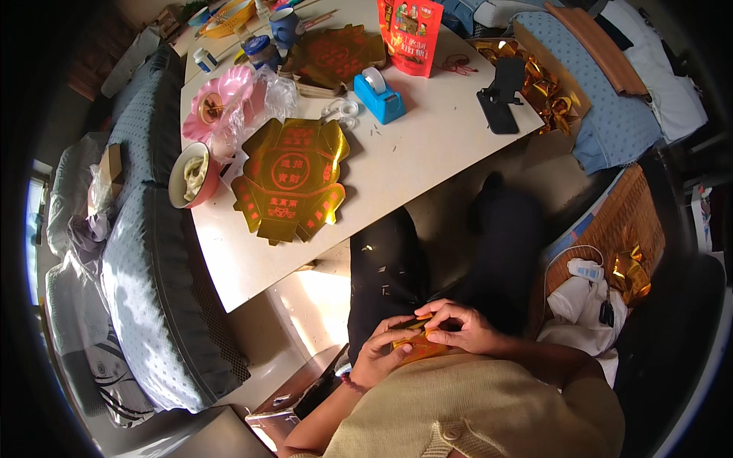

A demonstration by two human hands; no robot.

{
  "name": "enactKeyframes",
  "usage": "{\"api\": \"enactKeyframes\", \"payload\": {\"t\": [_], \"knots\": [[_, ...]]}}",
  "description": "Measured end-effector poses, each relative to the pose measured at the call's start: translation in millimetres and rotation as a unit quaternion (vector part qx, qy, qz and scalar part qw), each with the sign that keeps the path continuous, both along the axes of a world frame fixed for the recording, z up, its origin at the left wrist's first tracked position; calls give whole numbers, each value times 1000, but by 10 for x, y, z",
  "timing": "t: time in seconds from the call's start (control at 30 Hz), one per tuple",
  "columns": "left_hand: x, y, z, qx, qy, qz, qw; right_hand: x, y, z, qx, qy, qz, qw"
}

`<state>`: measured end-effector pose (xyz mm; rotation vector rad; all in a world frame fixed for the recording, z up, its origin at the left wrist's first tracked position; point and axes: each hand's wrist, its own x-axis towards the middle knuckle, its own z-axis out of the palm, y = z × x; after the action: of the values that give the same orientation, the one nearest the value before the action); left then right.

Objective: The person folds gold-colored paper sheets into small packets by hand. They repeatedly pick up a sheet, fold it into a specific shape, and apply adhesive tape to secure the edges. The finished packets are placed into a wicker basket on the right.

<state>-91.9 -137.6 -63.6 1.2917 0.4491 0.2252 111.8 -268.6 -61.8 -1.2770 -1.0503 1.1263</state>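
Observation:
A gold foil card piece (418,349), partly folded, is held close to my body above my lap. My left hand (374,349) grips its left side, with the fingers bent over it. My right hand (463,328) pinches its upper right edge. Fingers hide much of the piece, so its full shape cannot be made out. On the table lies a flat gold die-cut sheet (305,172) with red print and flaps round its edge. Behind it is a darker stack of similar sheets (336,57). A blue tape dispenser (379,99) stands near them.
On the white table (427,160) are a pink flower-shaped dish (202,114), a bowl (180,183), a red pouch (408,38) and a black phone stand (500,99). A carton (569,72) at right holds folded gold pieces. Another gold piece (631,276) lies on the wicker seat.

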Motion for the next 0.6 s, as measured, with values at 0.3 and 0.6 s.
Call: {"api": "enactKeyframes", "payload": {"t": [0.3,0.6], "knots": [[302,201,193,95,-23,134,986,242,496,191,2,76,12,997],[281,427,499,-39,6,195,980,1514,2018,436,36,-117,-154,980]]}}
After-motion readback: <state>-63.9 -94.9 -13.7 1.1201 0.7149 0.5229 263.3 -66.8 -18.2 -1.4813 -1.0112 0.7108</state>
